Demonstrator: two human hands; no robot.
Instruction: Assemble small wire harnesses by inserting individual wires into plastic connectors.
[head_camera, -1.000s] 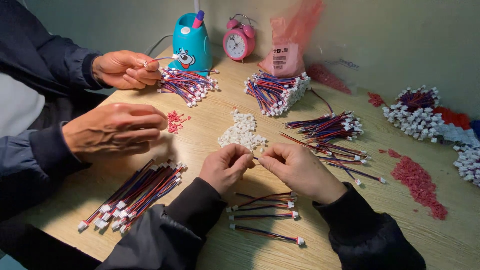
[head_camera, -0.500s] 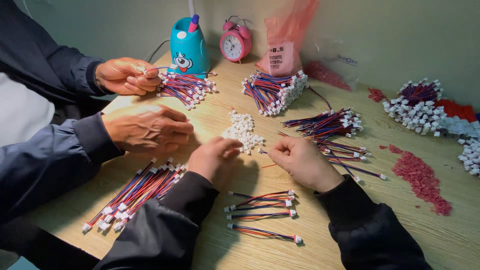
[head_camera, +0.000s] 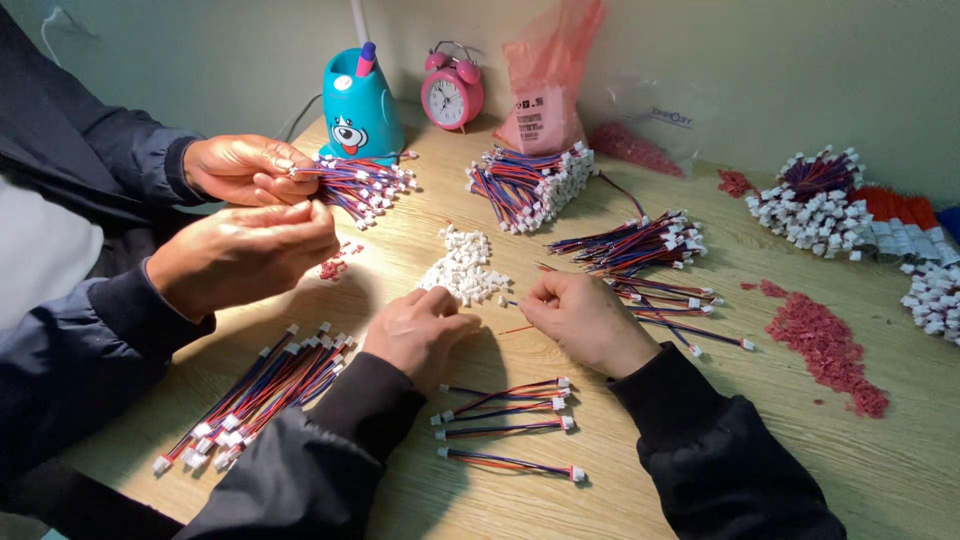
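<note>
Head view: thin red wire (head_camera: 515, 328) lying crosswise, pinched between right hand (head_camera: 585, 320) and left hand (head_camera: 418, 330) fingertips, beside heap of small white plastic connectors (head_camera: 462, 268).

The connector pile (head_camera: 462, 268) lies on the table (head_camera: 900, 460), just behind both hands (left hand (head_camera: 415, 333), right hand (head_camera: 583, 318)); finished wires (head_camera: 505, 425) lie before them, a clock (head_camera: 452, 97) far behind.

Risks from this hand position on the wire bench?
1. The left hand sits right beside the loose pile of white connectors; a nudge might scatter them.
2. The right hand pinches a thin red wire, which looks easy to drop or bend.
3. A co-worker's hand works close by, so elbows may bump.
</note>
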